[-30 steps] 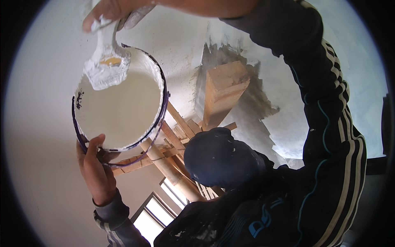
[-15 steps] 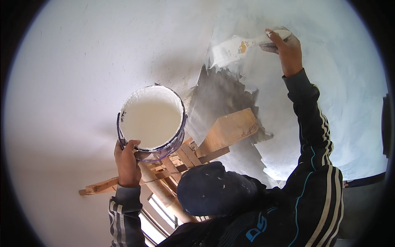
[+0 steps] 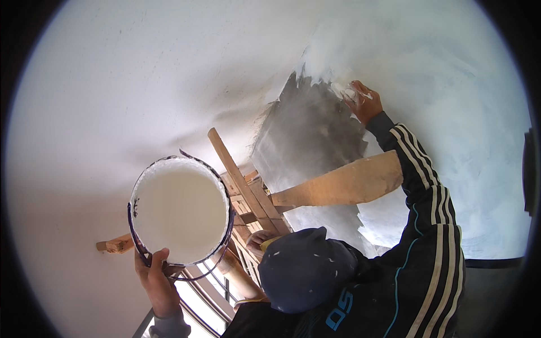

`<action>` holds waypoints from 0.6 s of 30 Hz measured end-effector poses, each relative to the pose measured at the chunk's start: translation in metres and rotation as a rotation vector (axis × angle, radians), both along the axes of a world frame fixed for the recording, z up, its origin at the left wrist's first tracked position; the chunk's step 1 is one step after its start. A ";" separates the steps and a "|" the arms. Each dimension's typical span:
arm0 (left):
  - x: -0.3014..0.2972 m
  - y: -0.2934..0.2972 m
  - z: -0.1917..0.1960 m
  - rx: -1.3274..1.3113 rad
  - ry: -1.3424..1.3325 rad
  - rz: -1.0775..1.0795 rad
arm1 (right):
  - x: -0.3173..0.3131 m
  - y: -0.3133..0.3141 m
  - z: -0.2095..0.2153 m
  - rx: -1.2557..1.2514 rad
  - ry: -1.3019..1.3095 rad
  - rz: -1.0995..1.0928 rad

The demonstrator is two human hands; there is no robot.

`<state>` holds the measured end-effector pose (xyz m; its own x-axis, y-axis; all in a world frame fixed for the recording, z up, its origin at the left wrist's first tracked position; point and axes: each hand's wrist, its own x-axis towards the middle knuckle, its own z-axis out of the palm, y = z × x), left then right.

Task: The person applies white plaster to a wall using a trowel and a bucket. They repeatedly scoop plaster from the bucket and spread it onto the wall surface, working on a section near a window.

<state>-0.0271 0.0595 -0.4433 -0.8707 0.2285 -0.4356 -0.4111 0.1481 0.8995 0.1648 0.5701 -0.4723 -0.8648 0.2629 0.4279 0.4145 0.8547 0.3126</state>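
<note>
My left hand [image 3: 159, 284] is closed on the lower edge of a round bucket [image 3: 229, 217], thumb over the rim. Creamy white paint [image 3: 183, 211] fills much of it, and a thin handle hangs below the rim. At the upper right, my right hand [image 3: 363, 104] grips a paint-covered paintbrush [image 3: 342, 90], mostly foreshortened and hidden by the fingers. The brush is at the upper right border of a bare grey patch [image 3: 313, 135], where the white coating [image 3: 451, 141] begins. White paint smears the fingers of that hand.
A thick wooden beam [image 3: 349, 183] juts out below my right hand. Wooden scaffold slats [image 3: 231, 160] and a round pole [image 3: 239, 276] lie beyond the bucket. A foot [image 3: 259, 239] with yellow footwear rests there, beside dark blue paint-flecked cloth [image 3: 307, 270]. Window panes [image 3: 197, 301] show below.
My right hand and the brush have come down and left to the grey patch's edge. The bucket in my left hand sits lower and farther left. More scaffold and a foot now show.
</note>
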 end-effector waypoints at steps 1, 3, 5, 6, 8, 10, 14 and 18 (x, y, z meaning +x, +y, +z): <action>0.001 -0.005 -0.001 0.001 -0.005 0.023 | -0.001 0.009 -0.004 -0.038 0.003 -0.022; 0.003 -0.024 -0.008 -0.059 -0.009 0.067 | -0.008 0.015 -0.013 -0.082 0.017 -0.045; 0.015 -0.043 -0.017 -0.108 -0.011 0.131 | -0.014 0.009 -0.022 -0.092 0.036 -0.050; 0.019 -0.055 -0.022 -0.138 0.000 0.154 | -0.018 0.008 -0.029 -0.107 0.031 -0.053; 0.027 -0.075 -0.035 -0.191 0.022 0.192 | -0.021 0.010 -0.039 -0.127 0.020 -0.066; 0.023 -0.077 -0.027 -0.233 0.003 0.133 | -0.038 0.014 -0.058 -0.151 -0.102 -0.140; 0.025 -0.076 -0.035 -0.190 -0.062 0.081 | -0.034 0.026 -0.105 -0.162 -0.234 -0.127; 0.033 -0.075 -0.029 -0.141 -0.077 0.058 | -0.068 0.011 -0.082 -0.223 -0.401 -0.403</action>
